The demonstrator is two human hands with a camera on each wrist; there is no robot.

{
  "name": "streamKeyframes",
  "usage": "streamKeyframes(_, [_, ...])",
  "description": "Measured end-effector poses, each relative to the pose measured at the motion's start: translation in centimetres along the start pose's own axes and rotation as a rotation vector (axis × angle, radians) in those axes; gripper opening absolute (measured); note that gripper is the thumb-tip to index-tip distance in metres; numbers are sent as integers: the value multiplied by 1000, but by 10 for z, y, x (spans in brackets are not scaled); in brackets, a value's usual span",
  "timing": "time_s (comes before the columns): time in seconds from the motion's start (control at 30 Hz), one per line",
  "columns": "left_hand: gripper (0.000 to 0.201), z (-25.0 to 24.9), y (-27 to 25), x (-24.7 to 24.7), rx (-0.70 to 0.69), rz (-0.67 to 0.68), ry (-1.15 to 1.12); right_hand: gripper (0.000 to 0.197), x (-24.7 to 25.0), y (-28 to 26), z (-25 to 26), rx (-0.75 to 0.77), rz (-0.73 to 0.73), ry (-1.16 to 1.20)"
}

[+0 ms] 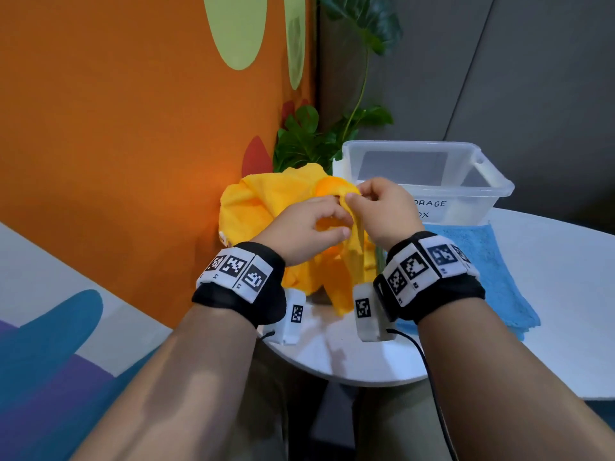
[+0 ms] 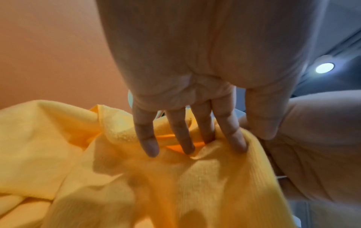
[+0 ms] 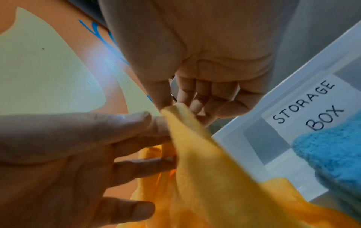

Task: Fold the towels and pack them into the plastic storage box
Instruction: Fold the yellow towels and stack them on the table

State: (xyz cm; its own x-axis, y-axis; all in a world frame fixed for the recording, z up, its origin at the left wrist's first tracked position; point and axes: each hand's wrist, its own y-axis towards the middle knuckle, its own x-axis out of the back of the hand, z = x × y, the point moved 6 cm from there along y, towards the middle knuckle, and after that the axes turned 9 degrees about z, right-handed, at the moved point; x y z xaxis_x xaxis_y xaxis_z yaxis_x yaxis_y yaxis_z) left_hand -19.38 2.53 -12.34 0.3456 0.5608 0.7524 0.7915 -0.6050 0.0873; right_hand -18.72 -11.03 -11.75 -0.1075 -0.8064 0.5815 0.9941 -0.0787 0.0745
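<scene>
While both hands (image 1: 346,217) pinch the yellow towel (image 1: 266,197) — white round table (image 1: 549,294), orange wall (image 1: 133,128).

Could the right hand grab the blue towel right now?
Probably not at once. The right hand is busy pinching the yellow towel. The blue towel lies just beside that wrist with nothing on top, so once the hand lets go, it looks easy to reach.
</scene>
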Motion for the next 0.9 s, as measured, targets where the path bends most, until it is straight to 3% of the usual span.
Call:
streamKeyframes(0.07, [5, -3, 1, 5, 20, -74, -52, 7, 12, -4, -2, -1, -58, -9])
streamKeyframes(0.13, [3, -5, 1, 14, 26, -228, -8, 16, 24, -9, -2, 18, -110, -6])
streamKeyframes(0.23, [28, -8, 2, 25, 66, -424, 207, 27, 34, -15, 6, 113, -108, -59])
streamKeyframes(0.3, [42, -13, 6, 26, 81, -399, 279, 31, 38, -19, 13, 191, -92, -99])
streamKeyframes(0.4, [29, -21, 14, 20, 64, -290, 298, 30, 46, -25, 20, 260, -101, -130])
streamKeyframes(0.47, [18, -27, 13, 22, 27, -304, 208, 25, 53, -29, 23, 294, -135, -150])
streamKeyframes(0.77, [9, -44, 1, 71, -36, -566, 6, 16, 57, -33, 9, 330, -59, -382])
streamKeyframes(0.9, [12, -43, -11, 94, 2, -739, -18, 14, 62, -32, -2, 210, -66, -443])
